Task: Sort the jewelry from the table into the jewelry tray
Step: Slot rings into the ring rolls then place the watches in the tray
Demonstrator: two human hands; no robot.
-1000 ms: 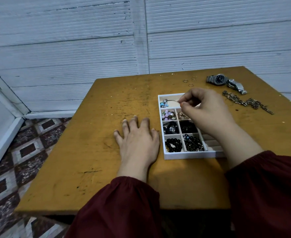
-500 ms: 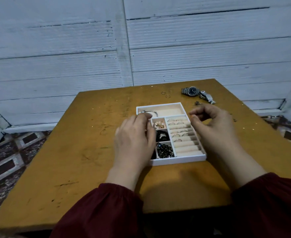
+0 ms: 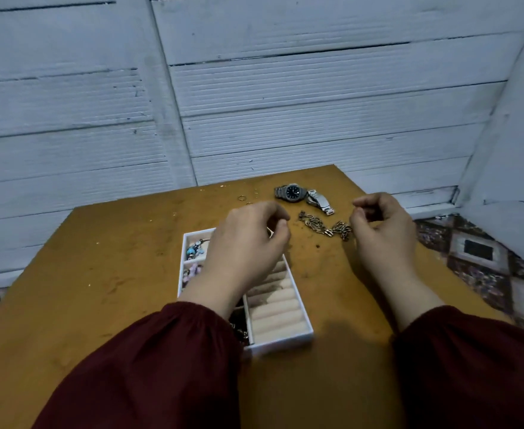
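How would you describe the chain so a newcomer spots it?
On the brown table, look just beyond the white jewelry tray, between the left hand and right hand. The chain lies there, in front of the wristwatch. Unlike that solid watch and the tiny rings further left, it is a loose string of chunky links.

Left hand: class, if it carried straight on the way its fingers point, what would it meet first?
Probably the chain lying on the table just beyond the left hand; depth is unclear.

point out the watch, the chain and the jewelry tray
watch point(image 3: 292, 192): head view, on its dark dial
chain point(image 3: 325, 228): head view, on its middle links
jewelry tray point(image 3: 285, 339): head view, on its white front wall
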